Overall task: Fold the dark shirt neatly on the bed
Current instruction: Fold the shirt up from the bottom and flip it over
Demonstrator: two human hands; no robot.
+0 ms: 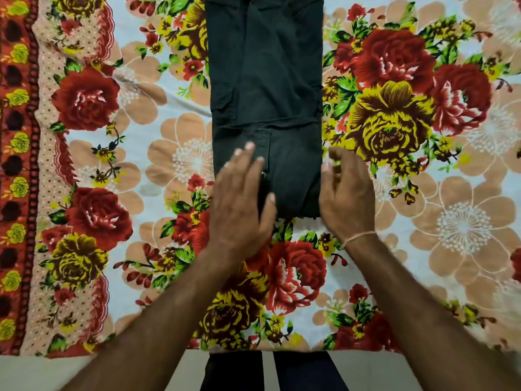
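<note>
Along the middle of the bed lies the dark cotton shirt (267, 108), already narrowed into a long flat strip whose near end sits between the person's hands. It looks soft and light, likely to sag and slide at the layers, so the near corners seem the best place to take hold. The left hand (239, 204) rests flat on the near left part, fingers straight and slightly spread. The right hand (346, 193) hovers at the right edge, fingers loosely curled, holding nothing. All around spreads the floral bedsheet (127, 165) with red and yellow roses; nothing on it blocks a fold.
</note>
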